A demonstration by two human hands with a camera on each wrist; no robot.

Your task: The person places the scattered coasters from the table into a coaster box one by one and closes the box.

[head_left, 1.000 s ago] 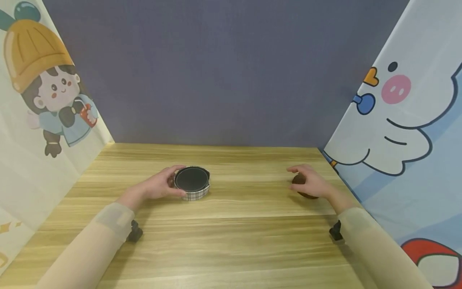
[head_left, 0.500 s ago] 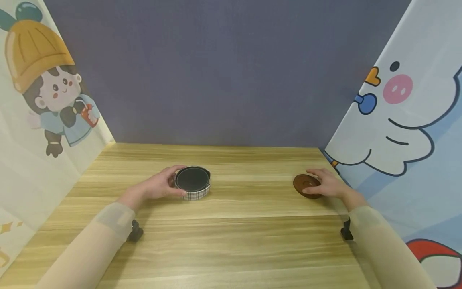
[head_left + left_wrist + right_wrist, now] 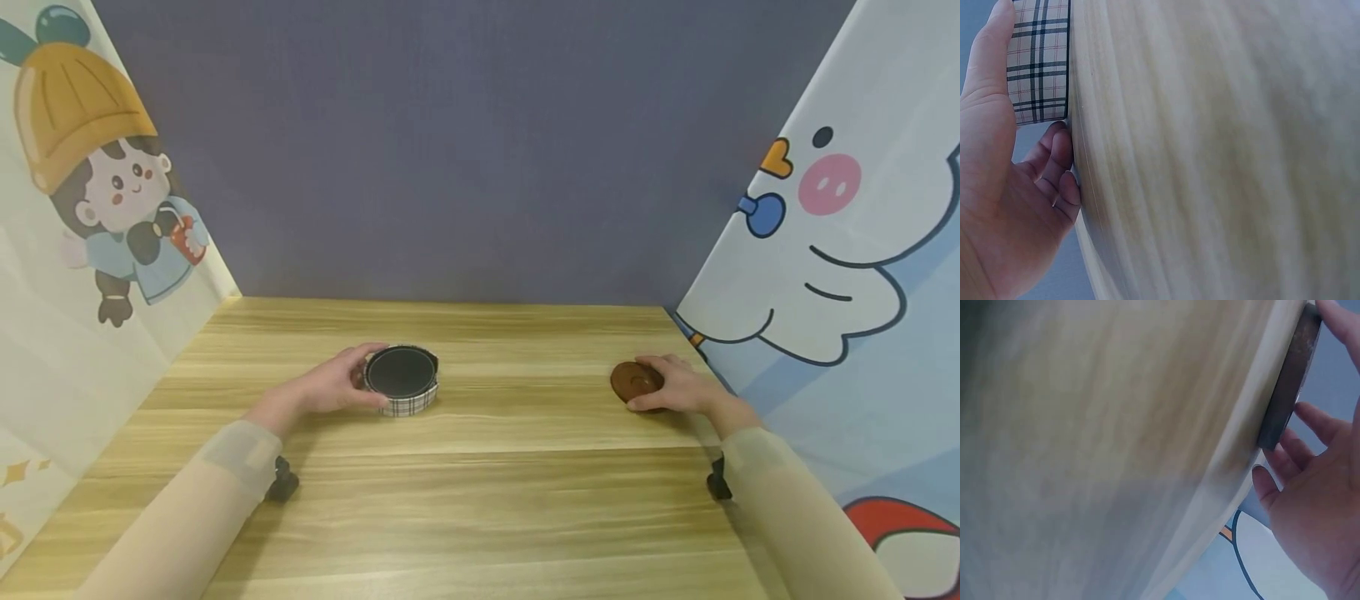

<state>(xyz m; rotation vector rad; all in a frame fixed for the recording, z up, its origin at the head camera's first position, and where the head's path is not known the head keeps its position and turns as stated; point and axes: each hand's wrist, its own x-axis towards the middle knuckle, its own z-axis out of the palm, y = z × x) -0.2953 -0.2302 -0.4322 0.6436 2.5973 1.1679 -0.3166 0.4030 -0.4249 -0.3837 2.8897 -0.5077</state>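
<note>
On the left half of the table, my left hand (image 3: pixel 330 387) grips the side of a round plaid coaster holder (image 3: pixel 408 405), thumb in front and fingers behind. A black disc with a stitched rim (image 3: pixel 402 372) fills its top. The left wrist view shows the thumb along the plaid wall (image 3: pixel 1038 62) and the other fingers curled beyond it. Over on the right, my right hand (image 3: pixel 681 386) pinches the right edge of a round brown coaster (image 3: pixel 632 382), which lies flat with a small mark in its middle. The right wrist view shows the coaster's thick edge (image 3: pixel 1291 378) between thumb and fingers.
Both things stand on a wood-grain table (image 3: pixel 480 517). A dark grey panel (image 3: pixel 450 150) rises behind it. Printed cartoon curtains hang along the left (image 3: pixel 45 350) and right (image 3: pixel 885 333) sides. Black wrist cameras (image 3: pixel 282 482) sit under both sleeves.
My right hand has drawn back to the right from over the brown coaster to its edge, uncovering its top, and its fingers have closed in. The left hand and plaid holder stay put.
</note>
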